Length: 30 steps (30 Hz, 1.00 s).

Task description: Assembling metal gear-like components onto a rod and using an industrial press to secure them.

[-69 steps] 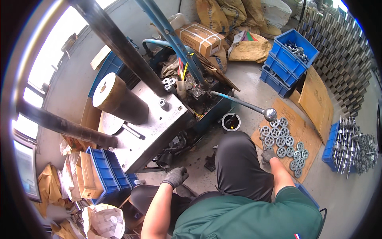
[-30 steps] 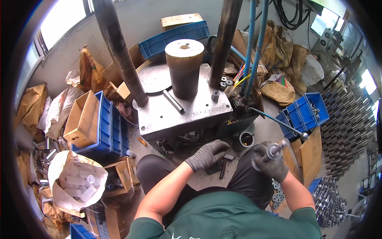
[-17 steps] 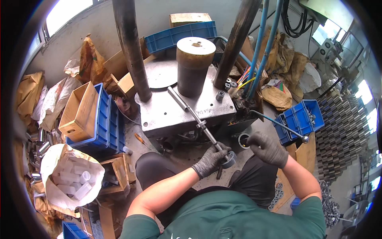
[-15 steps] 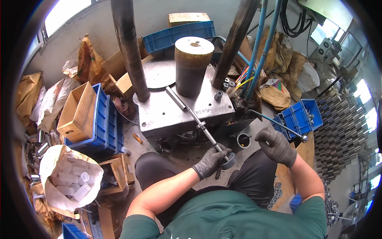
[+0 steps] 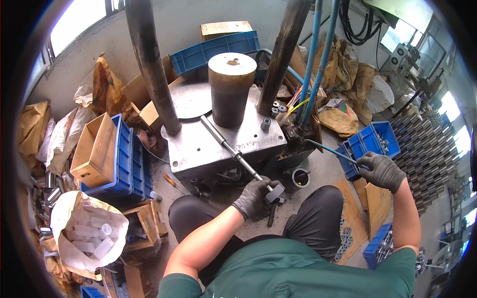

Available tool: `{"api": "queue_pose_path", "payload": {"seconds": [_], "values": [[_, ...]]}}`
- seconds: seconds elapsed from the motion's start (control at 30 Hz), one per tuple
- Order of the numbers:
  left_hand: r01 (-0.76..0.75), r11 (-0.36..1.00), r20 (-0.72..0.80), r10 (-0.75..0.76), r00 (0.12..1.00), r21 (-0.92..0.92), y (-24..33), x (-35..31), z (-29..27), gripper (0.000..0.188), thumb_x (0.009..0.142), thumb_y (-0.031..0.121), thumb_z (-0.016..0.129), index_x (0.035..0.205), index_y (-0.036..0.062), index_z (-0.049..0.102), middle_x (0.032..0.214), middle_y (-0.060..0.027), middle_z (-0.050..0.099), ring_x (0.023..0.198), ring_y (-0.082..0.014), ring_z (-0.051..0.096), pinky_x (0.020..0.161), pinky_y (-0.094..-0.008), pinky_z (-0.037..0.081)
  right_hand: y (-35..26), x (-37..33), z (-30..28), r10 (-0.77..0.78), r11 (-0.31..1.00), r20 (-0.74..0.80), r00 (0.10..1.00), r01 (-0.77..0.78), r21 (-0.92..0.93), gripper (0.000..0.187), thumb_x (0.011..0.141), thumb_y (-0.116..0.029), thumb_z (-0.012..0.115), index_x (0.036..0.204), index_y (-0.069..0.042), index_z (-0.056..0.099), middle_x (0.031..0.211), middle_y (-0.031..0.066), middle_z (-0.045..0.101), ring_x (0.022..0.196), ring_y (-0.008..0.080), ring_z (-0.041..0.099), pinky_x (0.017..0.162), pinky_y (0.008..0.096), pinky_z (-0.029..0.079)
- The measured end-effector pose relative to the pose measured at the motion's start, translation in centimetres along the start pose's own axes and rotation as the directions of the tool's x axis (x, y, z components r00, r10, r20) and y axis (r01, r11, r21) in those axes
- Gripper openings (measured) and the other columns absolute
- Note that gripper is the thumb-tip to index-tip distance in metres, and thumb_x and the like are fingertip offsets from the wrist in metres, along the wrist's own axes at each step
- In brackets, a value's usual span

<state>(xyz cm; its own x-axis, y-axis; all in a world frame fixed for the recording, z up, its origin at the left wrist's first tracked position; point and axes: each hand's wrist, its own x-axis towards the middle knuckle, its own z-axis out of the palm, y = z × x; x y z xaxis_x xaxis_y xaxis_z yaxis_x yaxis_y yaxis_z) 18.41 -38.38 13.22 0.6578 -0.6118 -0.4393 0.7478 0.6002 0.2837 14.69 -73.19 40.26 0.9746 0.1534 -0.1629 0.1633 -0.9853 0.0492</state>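
My left hand [image 5: 252,198], in a dark grey glove, is wrapped round the near end of a long steel rod [image 5: 251,169]. A grey block-like end [image 5: 274,194] sticks out past the fingers. The rod slopes up and leftward, and its far part is a thicker steel tube [image 5: 212,130] lying on the metal press table [image 5: 189,141]. Off to the right, my gloved right hand [image 5: 381,171] closes on the end of a blue lever [image 5: 333,150]; its ball tip is hidden by the hand.
A thick press ram [image 5: 231,97] stands on the table between two dark columns [image 5: 153,64]. Small bearing-like cylinders [image 5: 266,124] sit at its right. Blue crates [image 5: 375,141] lie right, and a sack of clear plastic tubes [image 5: 89,233] left. A screwdriver [image 5: 171,182] lies on the floor.
My right hand has gone from above my right knee out to the lever and closed on it. The held rod's collar sits nearer the tube, and its block end has turned.
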Motion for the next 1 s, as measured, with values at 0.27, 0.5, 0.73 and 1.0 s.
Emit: {"api": "queue_pose_path", "payload": {"seconds": [0.27, 0.5, 0.73, 1.0], "values": [[-0.158, 0.986, 0.026, 0.157, 0.987, 0.049, 0.9, 1.1, -1.2, 0.036, 0.104, 0.046, 0.063, 0.101, 0.0099, 0.062, 0.123, -0.0268, 0.067, 0.101, -0.0355, 0.072, 0.086, -0.0529, 0.061, 0.4, 0.8, 2.6, -0.033, 0.998, -0.036, 0.999, 0.035, 0.048, 0.054, 0.088, -0.028, 0.069, 0.138, -0.010, 0.064, 0.118, 0.0209, 0.069, 0.106, 0.0388, 0.069, 0.095, 0.0463, 0.055], [-0.291, 0.864, -0.033, 0.332, 0.943, 0.410, 1.3, 2.4, -2.6, 0.034, 0.110, 0.038, 0.054, 0.104, 0.0051, 0.061, 0.116, -0.0245, 0.071, 0.096, -0.0286, 0.073, 0.084, -0.0400, 0.063, 0.5, 1.3, 4.0, -0.101, 0.995, -0.180, 0.978, 0.102, 0.000, 0.027, 0.086, -0.016, 0.064, 0.111, -0.009, 0.073, 0.107, 0.0155, 0.071, 0.094, 0.0362, 0.071, 0.084, 0.0473, 0.056], [-0.426, 0.539, -0.005, 0.624, 0.781, 0.727, 0.7, 2.1, -3.0, 0.041, 0.109, 0.039, 0.057, 0.101, 0.0014, 0.072, 0.093, -0.0080, 0.073, 0.078, -0.0152, 0.067, 0.073, -0.0308, 0.056, 1.0, 0.9, 4.4, -0.129, 0.992, -0.248, 0.960, 0.125, -0.033, 0.015, 0.080, -0.011, 0.064, 0.093, -0.007, 0.071, 0.092, 0.0132, 0.070, 0.086, 0.0356, 0.070, 0.077, 0.0473, 0.056], [-0.608, 0.118, 0.309, 0.777, 0.549, 0.785, 8.3, -1.3, 2.7, 0.029, 0.105, 0.034, 0.068, 0.116, 0.0084, 0.059, 0.096, 0.0005, 0.058, 0.086, -0.0093, 0.053, 0.078, -0.0274, 0.049, 0.7, 0.5, 4.0, -0.133, 0.991, -0.338, 0.932, 0.132, -0.025, 0.032, 0.090, -0.029, 0.066, 0.112, -0.007, 0.072, 0.099, 0.0170, 0.070, 0.087, 0.0384, 0.070, 0.077, 0.0477, 0.056]]}}
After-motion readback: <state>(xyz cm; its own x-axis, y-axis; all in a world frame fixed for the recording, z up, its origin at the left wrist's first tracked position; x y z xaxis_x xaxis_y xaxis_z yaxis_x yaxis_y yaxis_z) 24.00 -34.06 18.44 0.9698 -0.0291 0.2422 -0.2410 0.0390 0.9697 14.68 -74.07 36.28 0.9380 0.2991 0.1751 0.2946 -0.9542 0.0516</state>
